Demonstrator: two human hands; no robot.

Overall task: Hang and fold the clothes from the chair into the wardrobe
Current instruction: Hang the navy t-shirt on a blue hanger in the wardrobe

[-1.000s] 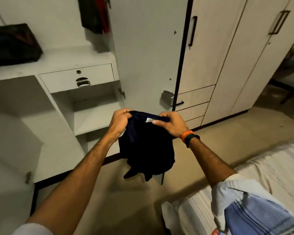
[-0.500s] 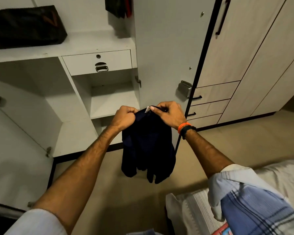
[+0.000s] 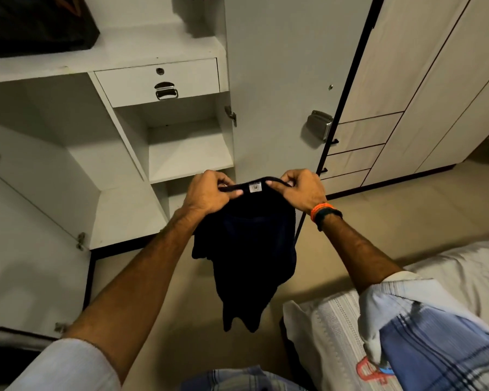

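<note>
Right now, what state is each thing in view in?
Left hand: pinches shirt collar.
Right hand: pinches shirt collar.
Shirt: unfolded, hanging in the air from both hands, label showing.
Wardrobe door: open.
Drawer: closed.
Shelf: bare where visible.
Bag: lying on upper shelf.

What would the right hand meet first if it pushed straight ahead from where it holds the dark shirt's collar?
Probably the open white wardrobe door, directly beyond the right hand, which pinches the dark navy shirt. Depth is unclear from this one view.
</note>
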